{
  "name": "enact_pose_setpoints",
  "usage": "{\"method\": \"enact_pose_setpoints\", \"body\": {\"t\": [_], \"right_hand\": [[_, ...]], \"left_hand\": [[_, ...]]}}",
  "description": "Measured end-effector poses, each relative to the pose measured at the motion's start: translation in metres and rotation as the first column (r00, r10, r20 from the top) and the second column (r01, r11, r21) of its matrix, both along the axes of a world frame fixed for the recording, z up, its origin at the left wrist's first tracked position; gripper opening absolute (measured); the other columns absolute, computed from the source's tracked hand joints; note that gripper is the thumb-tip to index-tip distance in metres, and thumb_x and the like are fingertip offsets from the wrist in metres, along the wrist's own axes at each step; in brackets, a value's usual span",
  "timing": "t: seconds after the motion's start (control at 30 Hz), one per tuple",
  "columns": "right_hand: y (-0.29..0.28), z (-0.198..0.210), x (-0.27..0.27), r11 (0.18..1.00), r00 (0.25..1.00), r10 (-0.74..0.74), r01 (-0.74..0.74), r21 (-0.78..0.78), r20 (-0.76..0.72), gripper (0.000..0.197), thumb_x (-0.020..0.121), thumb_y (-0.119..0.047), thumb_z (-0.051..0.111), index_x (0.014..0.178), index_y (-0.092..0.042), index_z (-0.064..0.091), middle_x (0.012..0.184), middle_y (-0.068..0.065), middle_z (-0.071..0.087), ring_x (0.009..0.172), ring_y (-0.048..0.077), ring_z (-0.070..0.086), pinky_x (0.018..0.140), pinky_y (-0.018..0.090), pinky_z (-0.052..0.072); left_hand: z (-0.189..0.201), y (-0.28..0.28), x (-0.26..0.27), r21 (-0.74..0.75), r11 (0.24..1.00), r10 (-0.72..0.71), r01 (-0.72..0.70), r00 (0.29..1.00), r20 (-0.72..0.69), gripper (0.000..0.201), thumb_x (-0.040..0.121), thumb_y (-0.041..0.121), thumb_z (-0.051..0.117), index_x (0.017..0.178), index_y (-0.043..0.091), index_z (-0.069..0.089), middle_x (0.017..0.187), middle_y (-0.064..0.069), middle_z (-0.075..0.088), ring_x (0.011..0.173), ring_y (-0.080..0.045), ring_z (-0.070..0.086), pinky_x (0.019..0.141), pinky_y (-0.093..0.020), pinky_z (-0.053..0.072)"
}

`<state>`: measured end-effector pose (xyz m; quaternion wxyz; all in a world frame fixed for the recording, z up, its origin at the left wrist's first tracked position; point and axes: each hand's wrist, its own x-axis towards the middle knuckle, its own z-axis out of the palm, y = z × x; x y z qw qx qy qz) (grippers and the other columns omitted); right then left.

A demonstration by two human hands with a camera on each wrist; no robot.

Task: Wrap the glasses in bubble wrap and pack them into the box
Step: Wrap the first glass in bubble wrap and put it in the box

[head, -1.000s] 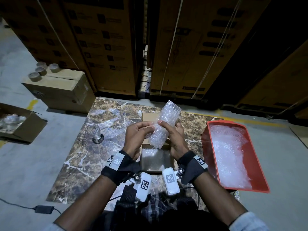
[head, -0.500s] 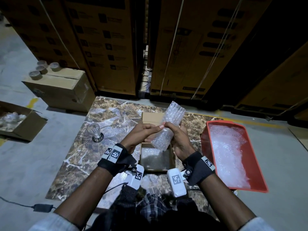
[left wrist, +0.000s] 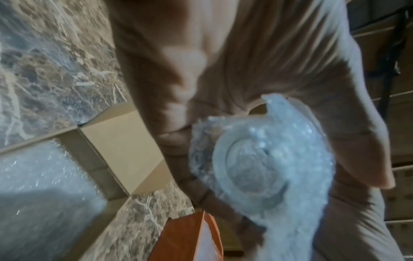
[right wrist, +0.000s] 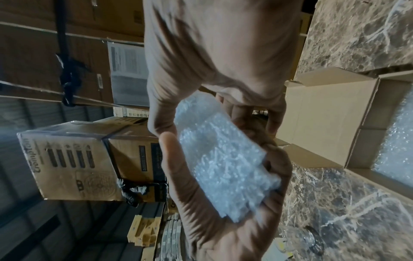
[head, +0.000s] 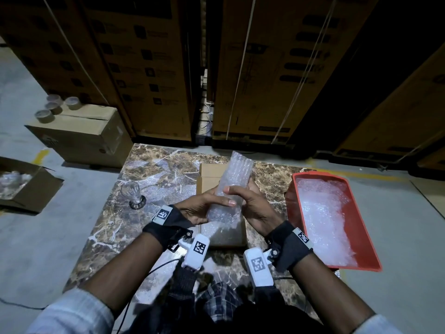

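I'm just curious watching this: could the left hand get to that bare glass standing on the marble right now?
Probably not yet. The path to the unwrapped glass looks clear, but the left hand and right hand both grip the wrapped bundle over the box.

Dim warehouse light throughout, brightest on the grey concrete floor point(head: 29, 237) at left; deep shadow over the tall stacked brown cartons point(head: 149, 68). Soft white glare off the crumpled clear bubble wrap in the red plastic tray point(head: 322, 213). Strong wide-angle bending at the edges. Both wrist views smeared and soft, the near skin out of focus.
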<state>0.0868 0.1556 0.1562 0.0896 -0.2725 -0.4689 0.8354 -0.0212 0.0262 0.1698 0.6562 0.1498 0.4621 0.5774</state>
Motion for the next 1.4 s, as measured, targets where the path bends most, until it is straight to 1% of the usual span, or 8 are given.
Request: {"method": "enact_pose_setpoints", "body": {"t": [0.27, 0.4, 0.63, 0.73, 0.8, 0.97, 1.17, 1.4], "right_hand": [[0.003, 0.000, 0.010, 0.987, 0.985, 0.158, -0.159, -0.003, -0.061, 0.101, 0.065, -0.020, 0.094, 0.146, -0.005, 0.036, 0.139, 0.035, 0.052, 0.076, 0.028, 0.057, 0.042, 0.024, 0.050], [0.005, 0.003, 0.012, 0.977, 0.982, 0.186, -0.181, 0.116, -0.030, 0.093, 0.071, -0.018, 0.084, 0.148, -0.003, 0.034, 0.139, 0.024, 0.059, 0.094, 0.026, 0.070, 0.051, 0.026, 0.055], [0.017, 0.013, 0.022, 0.920, 0.987, 0.162, -0.152, 0.361, 0.004, 0.102, 0.075, -0.029, 0.088, 0.155, -0.033, 0.024, 0.148, 0.002, 0.056, 0.134, 0.022, 0.057, 0.106, 0.043, 0.051], [0.011, 0.014, 0.029, 0.844, 0.993, 0.119, -0.105, 0.527, 0.007, 0.091, 0.079, -0.028, 0.089, 0.151, -0.030, 0.034, 0.138, -0.001, 0.062, 0.122, 0.020, 0.066, 0.099, 0.042, 0.057], [0.004, 0.012, 0.030, 0.796, 0.996, 0.091, -0.079, 0.600, 0.011, 0.093, 0.074, -0.037, 0.092, 0.148, -0.030, 0.036, 0.131, 0.000, 0.067, 0.116, 0.018, 0.068, 0.098, 0.044, 0.058], [-0.003, 0.005, 0.025, 0.834, 0.999, 0.015, -0.028, 0.551, 0.029, 0.104, 0.064, -0.048, 0.096, 0.145, -0.038, 0.031, 0.127, 0.007, 0.069, 0.113, 0.021, 0.070, 0.097, 0.049, 0.058], [-0.008, 0.008, 0.025, 0.886, 1.000, 0.029, -0.026, 0.462, 0.001, 0.096, 0.069, -0.021, 0.094, 0.141, -0.031, 0.032, 0.124, 0.014, 0.069, 0.113, 0.029, 0.069, 0.095, 0.050, 0.059], [-0.008, 0.018, 0.025, 0.922, 0.991, 0.124, -0.098, 0.374, -0.047, 0.087, 0.074, -0.009, 0.088, 0.140, -0.026, 0.033, 0.124, 0.017, 0.071, 0.113, 0.033, 0.070, 0.090, 0.042, 0.059]], "left_hand": [[-0.006, -0.002, 0.012, 0.065, 0.998, 0.004, -0.021, 0.968, 0.253, 0.081, 0.068, 0.005, 0.084, 0.135, -0.008, 0.040, 0.110, -0.023, 0.065, 0.095, -0.029, 0.069, 0.082, -0.035, 0.060], [-0.006, -0.007, 0.014, 0.008, 0.998, 0.055, -0.057, 0.990, 0.126, 0.076, 0.064, 0.003, 0.075, 0.132, -0.008, 0.042, 0.101, -0.019, 0.070, 0.088, -0.024, 0.070, 0.080, -0.032, 0.061], [0.003, -0.007, 0.022, -0.017, 0.965, 0.246, -0.264, 0.919, -0.307, 0.033, 0.078, 0.007, 0.075, 0.111, 0.004, 0.068, 0.095, -0.011, 0.076, 0.087, -0.023, 0.071, 0.081, -0.036, 0.058], [-0.001, -0.003, 0.025, 0.020, 0.934, 0.323, -0.355, 0.822, -0.470, 0.040, 0.078, 0.001, 0.079, 0.113, 0.016, 0.067, 0.104, -0.011, 0.076, 0.099, -0.027, 0.073, 0.088, -0.041, 0.061], [-0.005, -0.002, 0.027, 0.032, 0.930, 0.330, -0.366, 0.793, -0.512, 0.042, 0.081, 0.004, 0.081, 0.113, 0.025, 0.063, 0.101, 0.002, 0.076, 0.095, -0.012, 0.073, 0.080, -0.028, 0.061], [-0.007, -0.003, 0.034, 0.024, 0.935, 0.305, -0.354, 0.767, -0.564, 0.054, 0.079, 0.004, 0.082, 0.106, 0.041, 0.053, 0.096, 0.019, 0.072, 0.091, 0.004, 0.069, 0.079, -0.021, 0.058], [-0.001, -0.004, 0.024, -0.005, 0.956, 0.240, -0.294, 0.792, -0.561, 0.081, 0.062, -0.002, 0.089, 0.128, 0.023, 0.048, 0.115, -0.005, 0.071, 0.104, -0.020, 0.070, 0.077, -0.027, 0.060], [0.015, -0.017, 0.020, 0.072, 0.995, 0.089, -0.071, 0.955, -0.283, 0.058, 0.074, -0.011, 0.074, 0.129, 0.000, 0.060, 0.122, -0.021, 0.069, 0.118, -0.038, 0.066, 0.101, -0.044, 0.052]]}}
